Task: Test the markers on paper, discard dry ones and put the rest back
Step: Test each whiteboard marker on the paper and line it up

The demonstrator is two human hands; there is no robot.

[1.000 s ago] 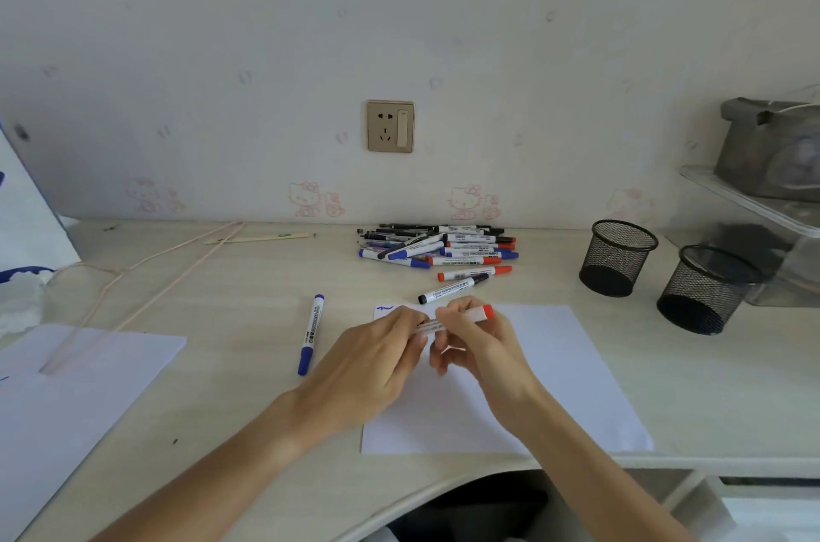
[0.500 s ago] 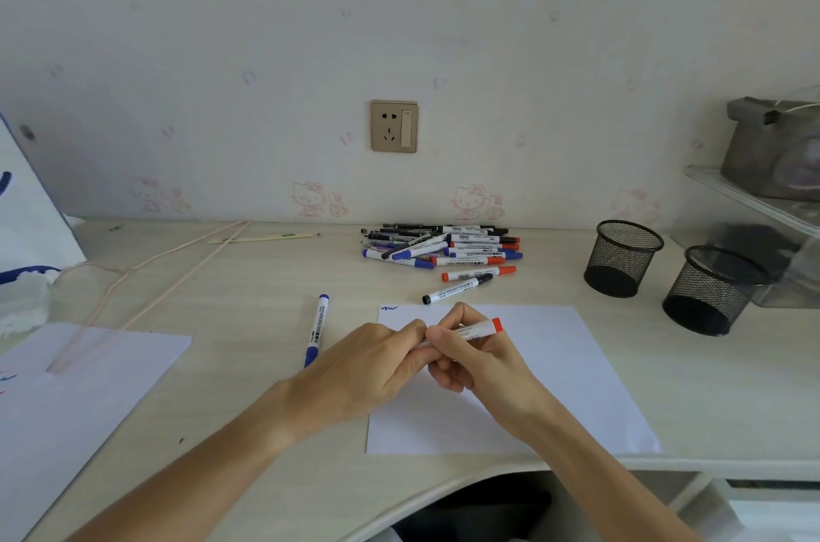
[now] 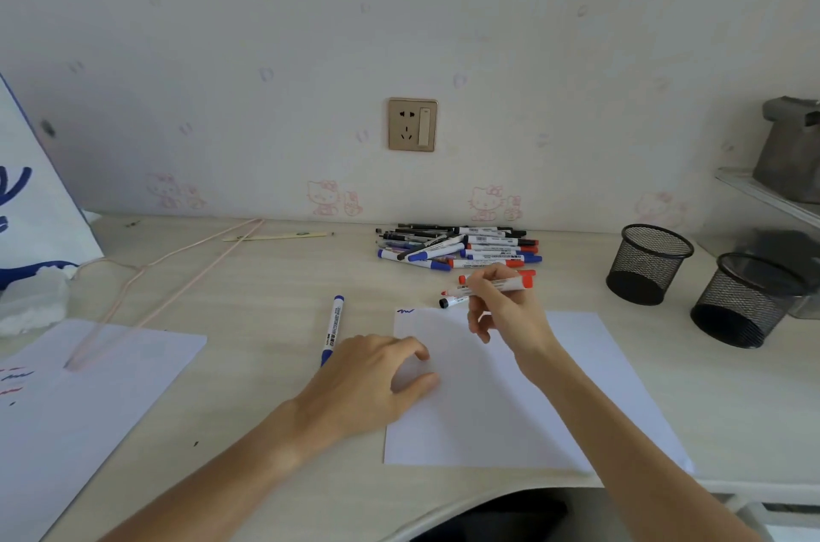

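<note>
My right hand (image 3: 501, 315) grips a red marker (image 3: 497, 286) above the top edge of the white paper (image 3: 510, 399). The marker is uncapped and its red tip points left. My left hand (image 3: 377, 377) rests on the paper's left edge with its fingers curled in; the pulled-off cap is out of sight inside them. A blue scribble (image 3: 404, 311) marks the paper's top left corner. A blue marker (image 3: 333, 328) lies left of the paper. The marker pile (image 3: 457, 251) sits by the wall. A black marker (image 3: 449, 302) and another red one (image 3: 528, 274) lie beneath my right hand.
Two black mesh cups (image 3: 648, 262) (image 3: 741, 302) stand at the right. A second sheet (image 3: 80, 399) with scribbles lies at the left, partly under a pink wire hanger (image 3: 146, 297). A shelf (image 3: 772, 195) juts out at the far right.
My hands have pulled apart and the red marker is now uncapped. My right hand carried it up and right; my left hand dropped onto the paper's left edge.
</note>
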